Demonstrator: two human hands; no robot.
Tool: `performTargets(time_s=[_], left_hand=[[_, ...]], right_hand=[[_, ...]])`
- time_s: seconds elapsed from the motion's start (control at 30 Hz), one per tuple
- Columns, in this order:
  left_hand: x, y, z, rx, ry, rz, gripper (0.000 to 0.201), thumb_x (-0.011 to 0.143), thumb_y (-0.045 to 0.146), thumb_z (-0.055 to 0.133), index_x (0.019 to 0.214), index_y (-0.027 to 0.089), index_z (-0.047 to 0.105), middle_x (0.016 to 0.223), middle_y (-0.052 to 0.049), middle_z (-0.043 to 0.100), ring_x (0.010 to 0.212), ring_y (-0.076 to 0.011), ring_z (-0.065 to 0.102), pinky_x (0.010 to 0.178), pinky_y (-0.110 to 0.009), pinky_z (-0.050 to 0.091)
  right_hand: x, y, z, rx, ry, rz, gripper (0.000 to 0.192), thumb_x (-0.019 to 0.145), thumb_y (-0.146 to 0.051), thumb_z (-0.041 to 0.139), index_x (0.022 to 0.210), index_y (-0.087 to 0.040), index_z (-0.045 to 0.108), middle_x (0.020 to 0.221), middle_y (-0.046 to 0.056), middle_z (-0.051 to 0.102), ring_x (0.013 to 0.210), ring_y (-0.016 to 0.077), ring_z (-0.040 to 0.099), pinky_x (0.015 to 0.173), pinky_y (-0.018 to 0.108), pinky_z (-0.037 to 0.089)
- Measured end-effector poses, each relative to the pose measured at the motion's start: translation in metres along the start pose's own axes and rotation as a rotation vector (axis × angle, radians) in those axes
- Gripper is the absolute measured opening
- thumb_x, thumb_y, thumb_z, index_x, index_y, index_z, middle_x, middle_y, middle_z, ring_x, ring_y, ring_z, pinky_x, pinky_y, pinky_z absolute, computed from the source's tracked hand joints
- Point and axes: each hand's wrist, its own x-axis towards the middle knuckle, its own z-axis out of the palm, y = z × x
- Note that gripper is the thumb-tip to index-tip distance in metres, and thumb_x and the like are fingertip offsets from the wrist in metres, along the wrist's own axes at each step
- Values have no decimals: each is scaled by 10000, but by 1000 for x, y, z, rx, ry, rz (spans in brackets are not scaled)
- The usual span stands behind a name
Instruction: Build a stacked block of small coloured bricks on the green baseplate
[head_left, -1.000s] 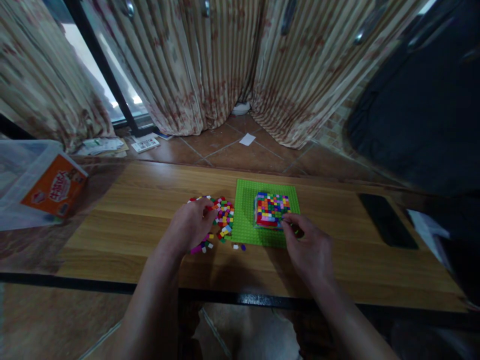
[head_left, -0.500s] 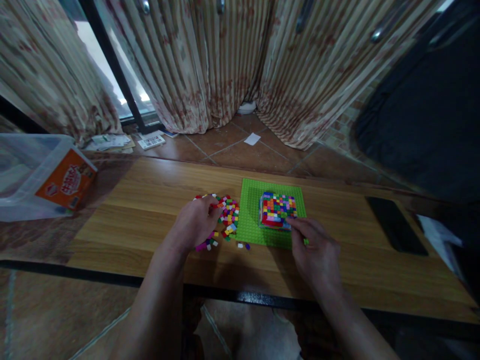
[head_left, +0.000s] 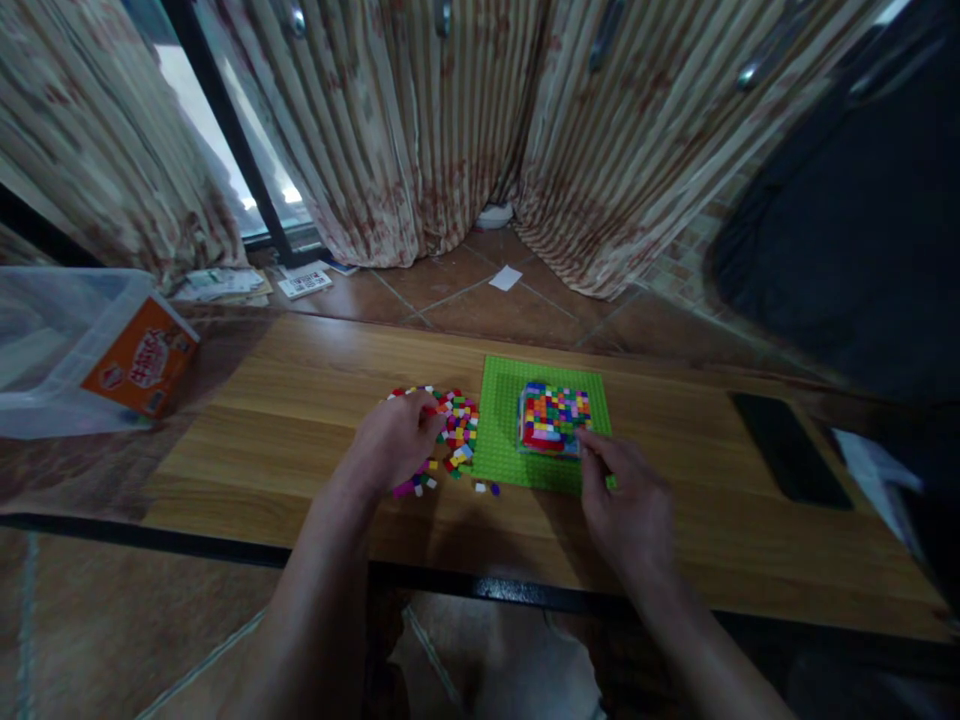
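Note:
A block of many small coloured toy bricks (head_left: 555, 412) stands on a green studded baseplate (head_left: 499, 440). At its near right corner is my right hand (head_left: 630, 495), thumb and forefinger pinched together at the top edge. Whatever sits between those fingertips is too small to make out. To the left of the baseplate, my left hand (head_left: 394, 440) rests over a pile of loose coloured bricks (head_left: 459, 425), covering part of it. Its fingers are drawn together and their tips point into the pile; what they hold, if anything, is hidden.
The wooden table (head_left: 262, 430) has a dark front edge. On its right side lies a black phone-like slab (head_left: 791, 452), with white paper beyond it. A clear plastic bin (head_left: 67, 350) with an orange label stands at the left. Striped curtains (head_left: 420, 130) hang behind.
My right hand has shifted very slightly at the block's near right corner. My left hand stays over the loose bricks. The view has tilted a little.

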Motion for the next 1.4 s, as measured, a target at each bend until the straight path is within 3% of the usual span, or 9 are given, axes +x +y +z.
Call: performTargets(time_s=[0.13,0.4,0.6,0.97,1.1,1.27,1.4], left_hand=[[0,-1,0,1,1,3,248,927,310,471,914,185,685,789,-54,695,702,-169,611,633,-252,393],[-1,1,-3,11,10,2,220,922,294,480,898,191,673,808,-50,702,742,-170,622,656,-250,399],[-3,2,-5,-10,-2,-13,245,925,304,460,893,182,670,817,-67,697,748,-183,624,661,-266,403],[-2,-3,-4,-28,22,-7,228,920,294,459,877,192,659,810,-58,692,730,-178,618,657,-265,406],[-1,-2,-3,-20,13,-5,242,927,316,453,846,192,645,787,-58,679,713,-180,610,650,-268,396],[-1,1,-6,-1,-5,5,251,932,318,441,829,190,630,763,-57,666,697,-182,600,634,-269,383],[-1,2,-7,3,-12,2,263,932,315,433,807,189,627,763,-56,667,694,-180,598,633,-270,385]], right_hand=[[-2,-13,-2,49,21,16,169,933,-221,544,1022,-183,682,920,72,722,793,178,690,727,302,565],[-23,-44,16,222,-384,-57,113,918,-179,570,982,-211,658,922,35,704,843,170,669,760,288,530],[-30,-50,27,145,-452,-94,73,907,-200,601,952,-198,658,897,47,678,838,207,630,743,330,504],[-32,-49,30,195,-400,-84,173,960,-164,501,897,-198,659,879,40,670,824,177,640,723,289,499],[-22,-42,17,272,-274,40,148,944,-163,527,933,-207,668,932,33,674,865,153,661,765,269,519],[-2,-13,0,235,-68,149,140,912,-238,581,936,-219,718,963,51,676,882,178,668,773,313,549],[6,3,-7,174,-32,181,170,902,-262,573,931,-200,729,944,71,692,866,202,677,766,351,565]])
